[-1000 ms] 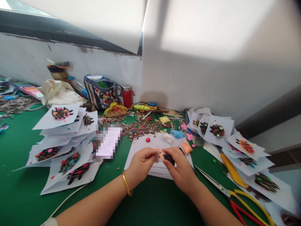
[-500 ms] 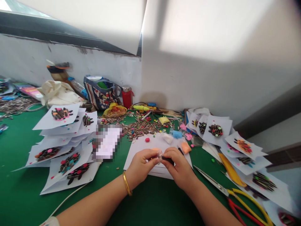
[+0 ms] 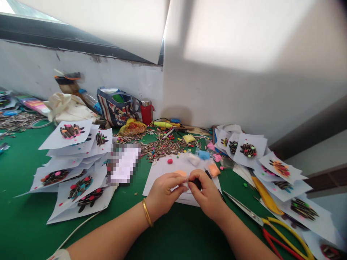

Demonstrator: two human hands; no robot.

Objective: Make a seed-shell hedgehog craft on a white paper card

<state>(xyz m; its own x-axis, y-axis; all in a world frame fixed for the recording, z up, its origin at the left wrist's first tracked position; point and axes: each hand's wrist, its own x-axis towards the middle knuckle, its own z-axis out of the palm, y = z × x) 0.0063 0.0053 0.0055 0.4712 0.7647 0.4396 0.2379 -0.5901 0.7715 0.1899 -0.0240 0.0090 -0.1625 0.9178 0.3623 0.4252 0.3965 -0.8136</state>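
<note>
Clay, a small dark lump (image 3: 196, 183), sits between the two hands, pinched in the fingertips of the right hand (image 3: 206, 194). The left hand (image 3: 162, 192) pinches something small and pale right next to it; it is too tiny to tell what it is. Both hands have their fingers closed in a tight pinch, and the fingertips almost touch each other.

A second ago the hands were a bit higher and the pale bit showed more. Now they have come lower and closer to the body, and the dark lump is more hidden by the fingers. It looks as if the lump is being pressed or shaped, not put down yet.

The lump looks black, soft and round, about as small as a fingertip.

Under the hands lies a white sheet (image 3: 162, 169) on the green table (image 3: 24, 213). An orange clay piece (image 3: 214, 169) and a blue clay piece (image 3: 204, 154) lie on the sheet, just past the hands. Sunflower seeds (image 3: 162, 147) are piled behind them. Finished seed pictures (image 3: 78, 187) are stacked to the left, and more seed pictures (image 3: 249, 150) to the right. Scissors (image 3: 273, 231) with red and yellow handles lie near the right arm. A gold bangle (image 3: 147, 213) is on the left wrist.
</note>
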